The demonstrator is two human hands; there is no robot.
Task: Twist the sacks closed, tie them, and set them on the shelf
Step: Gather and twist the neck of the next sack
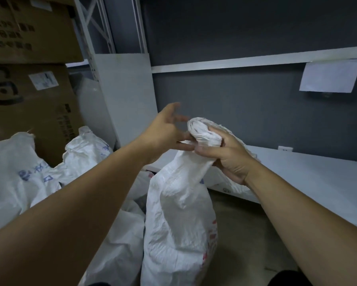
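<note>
A white woven sack (pixel 179 213) stands upright on the floor in front of me, its top gathered and twisted into a thick neck. My right hand (pixel 228 159) grips that neck just below the bunched mouth (pixel 204 131). My left hand (pixel 165 129) is to the left of the mouth with fingers spread loosely, its lower fingers touching the twisted fabric. The low white shelf (pixel 309 172) runs behind and to the right of the sack.
Several other white sacks (pixel 12 174) with blue print lie at the left. Cardboard boxes (pixel 28 83) are stacked behind them. A white upright panel (pixel 128 96) and an upper shelf rail (pixel 256 59) stand ahead; a paper sheet (pixel 330 76) hangs from the rail.
</note>
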